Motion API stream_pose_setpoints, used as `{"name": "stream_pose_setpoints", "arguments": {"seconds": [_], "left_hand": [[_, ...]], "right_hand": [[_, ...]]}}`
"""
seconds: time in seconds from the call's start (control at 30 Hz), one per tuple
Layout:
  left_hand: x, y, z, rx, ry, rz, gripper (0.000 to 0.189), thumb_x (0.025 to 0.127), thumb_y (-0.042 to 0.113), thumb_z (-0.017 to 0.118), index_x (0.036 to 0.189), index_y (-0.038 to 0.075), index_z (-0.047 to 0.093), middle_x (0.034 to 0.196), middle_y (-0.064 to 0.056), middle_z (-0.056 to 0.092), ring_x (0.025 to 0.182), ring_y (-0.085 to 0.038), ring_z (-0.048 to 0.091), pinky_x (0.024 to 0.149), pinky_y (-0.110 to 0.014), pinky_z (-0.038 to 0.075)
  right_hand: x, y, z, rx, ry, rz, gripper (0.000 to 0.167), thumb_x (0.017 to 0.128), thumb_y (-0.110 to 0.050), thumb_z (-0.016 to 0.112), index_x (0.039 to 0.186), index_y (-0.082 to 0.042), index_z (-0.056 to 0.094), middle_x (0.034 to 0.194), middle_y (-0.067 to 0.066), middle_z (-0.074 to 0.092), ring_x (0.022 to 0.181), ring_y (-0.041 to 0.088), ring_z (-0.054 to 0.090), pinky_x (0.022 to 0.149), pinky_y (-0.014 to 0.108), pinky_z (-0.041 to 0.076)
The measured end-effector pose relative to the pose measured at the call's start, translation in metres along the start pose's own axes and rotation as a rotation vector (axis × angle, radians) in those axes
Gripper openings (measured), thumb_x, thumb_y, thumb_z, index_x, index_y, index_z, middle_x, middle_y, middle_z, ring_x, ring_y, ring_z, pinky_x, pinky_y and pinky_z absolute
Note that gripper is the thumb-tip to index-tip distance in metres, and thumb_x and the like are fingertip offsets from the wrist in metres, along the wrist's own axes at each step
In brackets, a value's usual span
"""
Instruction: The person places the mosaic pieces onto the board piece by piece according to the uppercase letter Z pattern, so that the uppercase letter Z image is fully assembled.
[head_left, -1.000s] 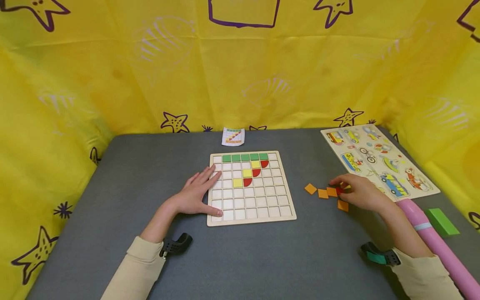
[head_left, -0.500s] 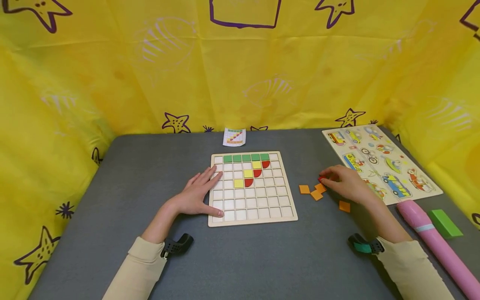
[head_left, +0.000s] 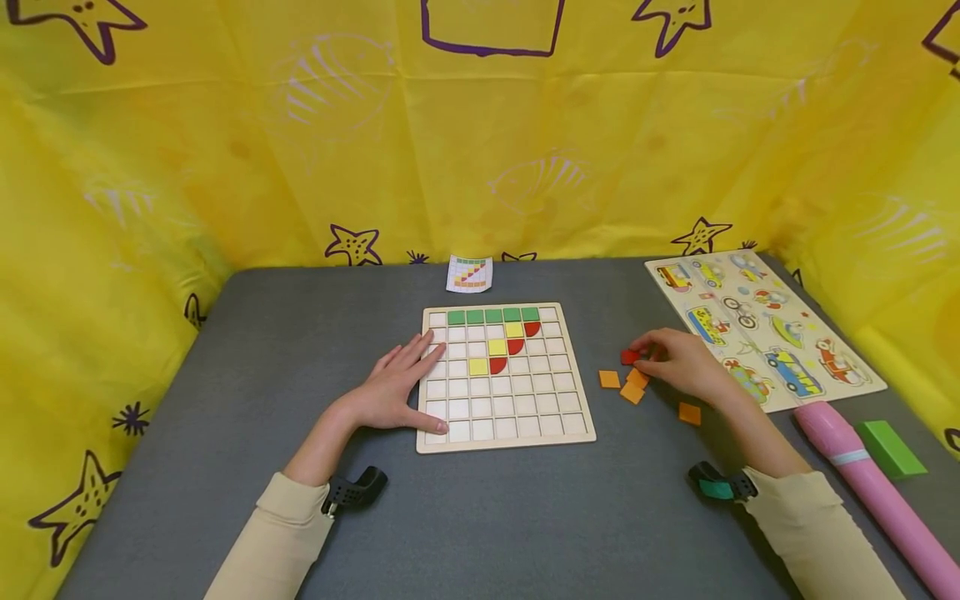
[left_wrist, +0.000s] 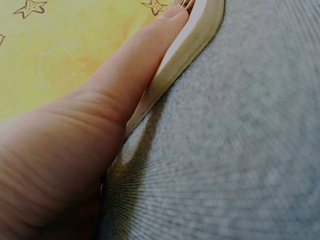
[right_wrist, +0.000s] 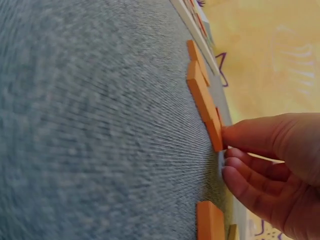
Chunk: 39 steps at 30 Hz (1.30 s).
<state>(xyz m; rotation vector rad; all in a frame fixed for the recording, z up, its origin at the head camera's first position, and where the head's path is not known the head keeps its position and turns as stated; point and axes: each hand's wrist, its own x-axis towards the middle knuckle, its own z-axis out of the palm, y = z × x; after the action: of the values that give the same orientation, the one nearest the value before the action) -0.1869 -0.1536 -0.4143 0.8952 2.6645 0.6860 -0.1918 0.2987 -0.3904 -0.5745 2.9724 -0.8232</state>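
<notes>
My left hand [head_left: 390, 387] rests on the left edge of a wooden grid board [head_left: 510, 446], its fingers spread and its thumb [left_wrist: 145, 55] on the rim. On the board are a row of green tiles [head_left: 492, 316], several yellow squares [head_left: 478, 367] and red quarter-circle pieces [head_left: 498, 365] in a diagonal. To the board's right, my right hand [head_left: 686, 362] has its fingertips at a red piece [head_left: 628, 357], which they appear to pinch; the exact contact is partly hidden. Orange square tiles [head_left: 632, 392] lie just below these fingers, and one orange tile [head_left: 689, 413] lies apart.
A small pattern card [head_left: 469, 274] lies behind the board. At right are a vehicle picture puzzle [head_left: 765, 325], a pink tube-like object [head_left: 862, 479] and a green block [head_left: 890, 448]. Yellow cloth [head_left: 465, 167] hangs around the grey table [head_left: 525, 517].
My right hand has moved left, and the red piece now shows farther left, by the orange tiles. Several orange tiles have shifted. My left hand and the board have barely moved.
</notes>
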Motion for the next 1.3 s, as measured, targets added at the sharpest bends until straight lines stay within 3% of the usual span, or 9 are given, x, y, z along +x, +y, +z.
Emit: {"name": "stream_pose_setpoints", "arguments": {"seconds": [0.7, 0.9, 1.07, 1.3], "left_hand": [[0.0, -0.001, 0.001, 0.004, -0.005, -0.006, 0.116, 0.073, 0.061, 0.077, 0.157, 0.01, 0.016, 0.163, -0.013, 0.001, 0.149, -0.031, -0.002, 0.113, -0.056, 0.005], [0.0, -0.001, 0.0, 0.006, -0.007, -0.009, 0.116, 0.073, 0.062, 0.077, 0.157, 0.011, 0.016, 0.163, -0.013, 0.0, 0.149, -0.031, -0.002, 0.113, -0.056, 0.004], [0.0, -0.001, 0.0, 0.005, -0.01, -0.015, 0.116, 0.073, 0.062, 0.076, 0.157, 0.011, 0.015, 0.163, -0.012, -0.001, 0.149, -0.031, -0.003, 0.113, -0.056, 0.004], [0.001, 0.0, 0.001, 0.004, -0.009, -0.013, 0.116, 0.073, 0.062, 0.076, 0.157, 0.011, 0.015, 0.163, -0.012, -0.001, 0.149, -0.03, -0.003, 0.113, -0.056, 0.004]], "right_hand": [[0.012, -0.014, 0.015, -0.028, 0.049, -0.073, 0.02, 0.088, -0.016, 0.074, 0.104, -0.004, 0.071, 0.088, 0.004, 0.063, 0.074, 0.016, 0.054, 0.068, 0.034, 0.044], [0.022, -0.032, 0.022, 0.02, 0.04, -0.112, 0.02, 0.088, -0.016, 0.074, 0.105, -0.005, 0.071, 0.093, 0.004, 0.066, 0.077, 0.017, 0.058, 0.068, 0.035, 0.047], [0.031, -0.052, 0.033, 0.077, -0.012, -0.121, 0.021, 0.087, -0.018, 0.075, 0.106, -0.008, 0.071, 0.092, 0.0, 0.066, 0.075, 0.014, 0.057, 0.066, 0.031, 0.047], [0.042, -0.084, 0.052, 0.095, -0.095, -0.202, 0.023, 0.084, -0.017, 0.078, 0.104, -0.009, 0.071, 0.085, -0.005, 0.063, 0.075, 0.014, 0.054, 0.067, 0.029, 0.047]]}}
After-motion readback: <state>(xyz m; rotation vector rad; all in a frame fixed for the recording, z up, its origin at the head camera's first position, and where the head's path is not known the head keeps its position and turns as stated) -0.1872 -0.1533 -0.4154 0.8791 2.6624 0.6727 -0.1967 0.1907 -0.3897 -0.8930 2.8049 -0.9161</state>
